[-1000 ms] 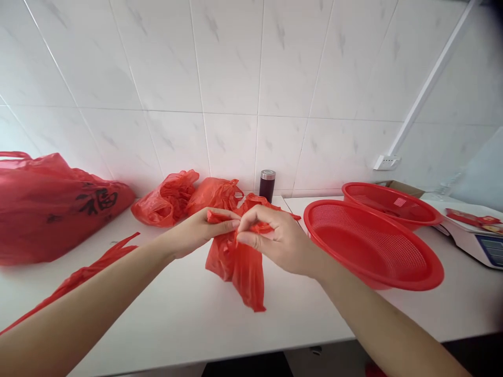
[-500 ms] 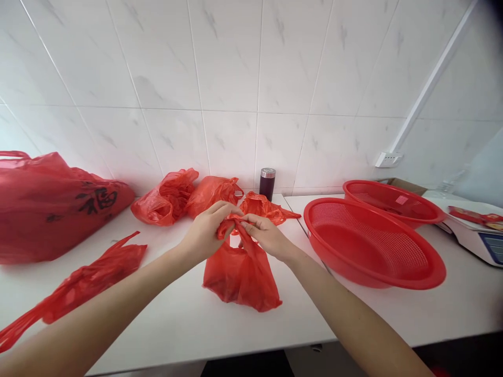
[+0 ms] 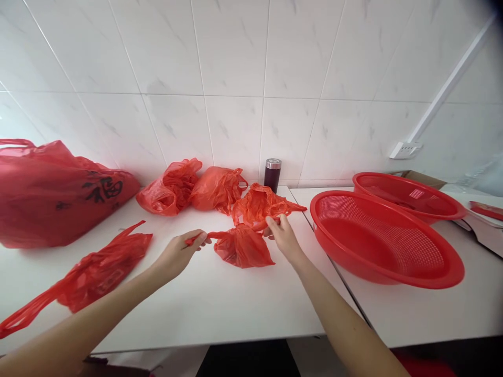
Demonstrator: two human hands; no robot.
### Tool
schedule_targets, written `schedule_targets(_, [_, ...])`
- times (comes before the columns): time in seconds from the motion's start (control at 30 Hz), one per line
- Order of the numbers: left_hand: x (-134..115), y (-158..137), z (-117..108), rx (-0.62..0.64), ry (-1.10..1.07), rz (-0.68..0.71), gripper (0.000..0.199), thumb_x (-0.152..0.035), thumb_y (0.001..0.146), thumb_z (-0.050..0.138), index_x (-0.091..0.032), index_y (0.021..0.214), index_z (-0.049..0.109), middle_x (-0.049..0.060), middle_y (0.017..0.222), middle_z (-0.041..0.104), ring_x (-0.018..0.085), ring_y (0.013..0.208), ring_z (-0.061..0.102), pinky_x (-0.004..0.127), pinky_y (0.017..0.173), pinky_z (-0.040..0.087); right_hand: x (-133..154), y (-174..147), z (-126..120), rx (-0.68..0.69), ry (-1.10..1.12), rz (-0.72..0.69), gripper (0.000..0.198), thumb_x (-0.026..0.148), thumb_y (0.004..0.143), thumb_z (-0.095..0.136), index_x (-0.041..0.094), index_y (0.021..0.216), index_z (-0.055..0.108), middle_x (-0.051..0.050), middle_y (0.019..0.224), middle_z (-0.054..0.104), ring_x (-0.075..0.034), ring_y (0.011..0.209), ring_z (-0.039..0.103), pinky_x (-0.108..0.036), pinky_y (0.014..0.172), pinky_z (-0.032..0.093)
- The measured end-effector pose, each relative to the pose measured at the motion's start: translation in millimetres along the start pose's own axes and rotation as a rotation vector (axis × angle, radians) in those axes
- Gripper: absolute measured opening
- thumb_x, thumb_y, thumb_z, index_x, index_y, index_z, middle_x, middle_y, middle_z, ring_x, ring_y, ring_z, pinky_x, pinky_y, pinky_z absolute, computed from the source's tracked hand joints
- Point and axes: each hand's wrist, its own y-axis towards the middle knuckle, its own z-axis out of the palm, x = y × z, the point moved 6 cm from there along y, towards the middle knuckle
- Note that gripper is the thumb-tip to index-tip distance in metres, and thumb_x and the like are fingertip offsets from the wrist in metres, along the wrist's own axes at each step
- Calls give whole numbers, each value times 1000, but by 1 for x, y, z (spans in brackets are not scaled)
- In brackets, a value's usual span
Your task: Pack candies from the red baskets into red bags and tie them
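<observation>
A small red plastic bag (image 3: 244,248) sits on the white table between my two hands, its handles stretched out to either side. My left hand (image 3: 184,250) is closed round the left handle, whose end pokes out past the fingers. The right handle is pinched in my right hand (image 3: 282,234). Whatever the bag contains is hidden by the red film. Just behind it lies a crumpled red bag (image 3: 255,201), close to my right fingers.
Two red plastic baskets (image 3: 377,235) stand to the right, one partly behind the other. A dark tumbler (image 3: 272,175) is by the tiled wall. More red bags (image 3: 218,188) line the back; a large red bag (image 3: 58,204) and a flat one (image 3: 106,269) lie left.
My hands have moved apart, from together above the bag to either side, pulling its handles out. The bag now sits farther back and looks more compact. The view has shifted slightly.
</observation>
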Motion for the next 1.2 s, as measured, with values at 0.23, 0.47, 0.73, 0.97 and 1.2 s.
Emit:
schedule_targets(0.23, [-2,58,60,-191,182,101,36,-48,97,23,-24,90,49,3,89,64,19,81,60,31,74,46,-10,-15,49,-4,-406,-161,33,42,80,58,25,93,33,3,77,55,-19,67,56,-30,60,41])
schedule_targets(0.47, [21,83,79,-168,398,34,29,-44,97,24,-27,93,46,1,69,60,22,67,59,30,61,36,-40,-3,24,-29,-443,-178,16,32,85,44,25,87,29,4,74,54,-17,67,57,-27,60,42])
schedule_targets(0.73, [53,100,81,-41,625,-125,35,-43,97,31,-22,97,58,4,73,64,21,66,61,31,60,42,-64,0,6,-8,-773,-184,6,19,86,37,23,84,34,2,65,52,-19,60,49,-27,57,28])
schedule_targets(0.97, [59,109,86,-24,732,-163,37,-45,96,36,-19,108,60,8,92,70,22,81,65,37,73,47,-64,-3,24,13,-1063,-236,25,-1,82,31,19,88,45,-8,77,61,-23,74,53,-31,67,28])
schedule_targets(1.2, [59,106,81,-63,685,-139,34,-40,96,34,-21,106,61,11,104,70,27,89,65,40,76,45,-64,-7,23,9,-1148,-251,19,3,87,35,17,92,46,-7,78,62,-21,70,55,-30,60,26])
